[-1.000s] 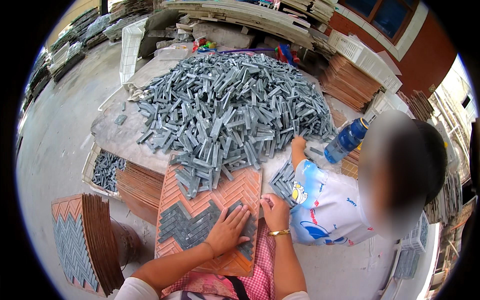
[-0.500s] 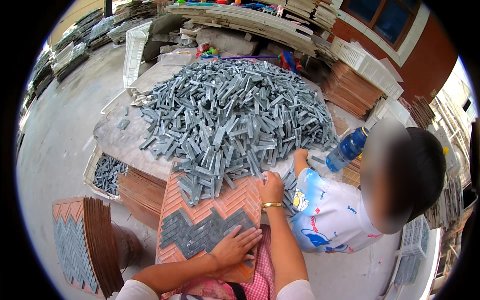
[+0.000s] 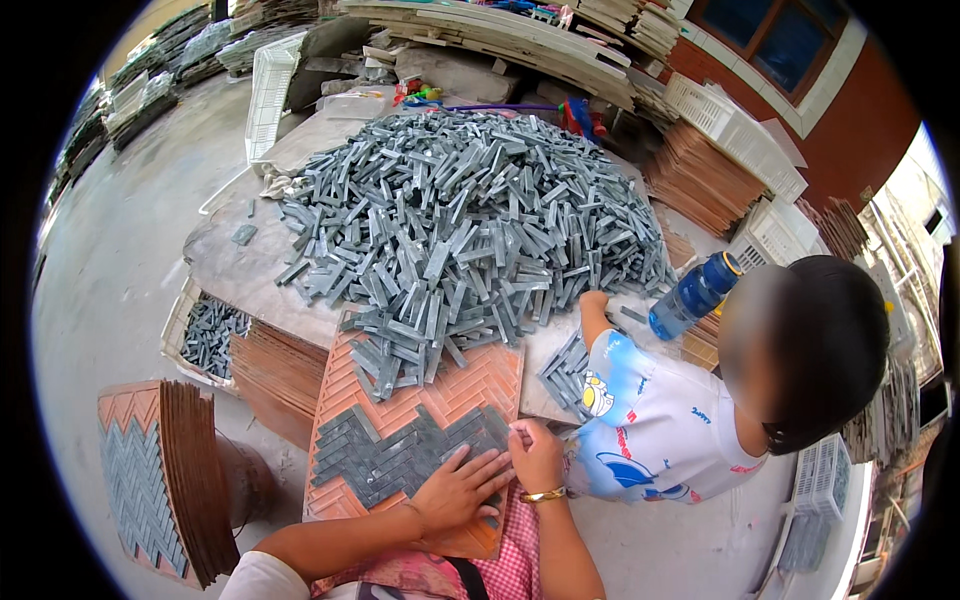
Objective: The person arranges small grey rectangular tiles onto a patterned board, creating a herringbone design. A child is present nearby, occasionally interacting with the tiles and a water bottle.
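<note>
Left hand spread flat steadying the laid grey strips; right hand pinches one, best seated snug in the herringbone tray

White sleeve, gold bracelet, pink checked garment

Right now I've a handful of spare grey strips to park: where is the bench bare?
The bench is bare left of the grey pile, by one stray strip. The orange tray has an unfilled band beyond the laid strips. It is crowded near the left hand and right hand.
</note>
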The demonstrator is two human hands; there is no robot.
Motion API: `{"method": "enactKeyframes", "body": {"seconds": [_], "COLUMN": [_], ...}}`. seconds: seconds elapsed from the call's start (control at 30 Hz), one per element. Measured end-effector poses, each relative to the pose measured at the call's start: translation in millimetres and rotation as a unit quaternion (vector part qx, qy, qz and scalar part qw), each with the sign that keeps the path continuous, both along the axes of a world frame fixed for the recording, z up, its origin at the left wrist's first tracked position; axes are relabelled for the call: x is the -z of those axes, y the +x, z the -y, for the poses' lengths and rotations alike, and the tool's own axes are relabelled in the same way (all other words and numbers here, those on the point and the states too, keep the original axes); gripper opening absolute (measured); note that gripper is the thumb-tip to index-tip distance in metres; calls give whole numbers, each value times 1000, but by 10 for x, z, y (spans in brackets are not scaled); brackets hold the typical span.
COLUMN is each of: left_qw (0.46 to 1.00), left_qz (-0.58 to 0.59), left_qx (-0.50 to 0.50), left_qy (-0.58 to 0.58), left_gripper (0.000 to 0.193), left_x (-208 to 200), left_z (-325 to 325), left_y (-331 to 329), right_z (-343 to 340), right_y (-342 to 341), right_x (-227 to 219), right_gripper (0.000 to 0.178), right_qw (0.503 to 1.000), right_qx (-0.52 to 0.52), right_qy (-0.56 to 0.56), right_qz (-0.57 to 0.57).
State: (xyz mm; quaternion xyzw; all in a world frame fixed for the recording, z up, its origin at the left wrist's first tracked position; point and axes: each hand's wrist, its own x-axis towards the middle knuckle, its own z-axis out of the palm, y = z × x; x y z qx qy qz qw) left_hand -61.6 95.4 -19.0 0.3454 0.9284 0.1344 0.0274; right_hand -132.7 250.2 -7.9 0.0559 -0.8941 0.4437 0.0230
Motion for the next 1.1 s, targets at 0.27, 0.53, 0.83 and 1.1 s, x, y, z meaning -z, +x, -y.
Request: {"method": "enactKeyframes", "body": {"seconds": [0.27, 0.53, 0.83, 1.1], "left_qw": [1000, 999, 998, 989], "left_qz": [-6, -16, 7, -48], "left_qx": [21, -33, -34, -107], "left_qy": [-8, -4, 57, 84], "left_gripper": [73, 78, 83, 80], "left_x": [-4, -75, -62, -27], "left_z": [11, -50, 50, 110], "left_y": [18, 16, -13, -248], "right_z": [28, -81, -59, -80], "right_y": [-45, -168, -155, -340], "right_x": [125, 21, 62, -36], "right_gripper": [13, 17, 16, 14], "right_qw": [995, 993, 985, 976], "right_qx": [-35, -106, -120, -184], "right_qy": [56, 41, 72, 105], "right_qz": [-70, -29, -101, -60]}}
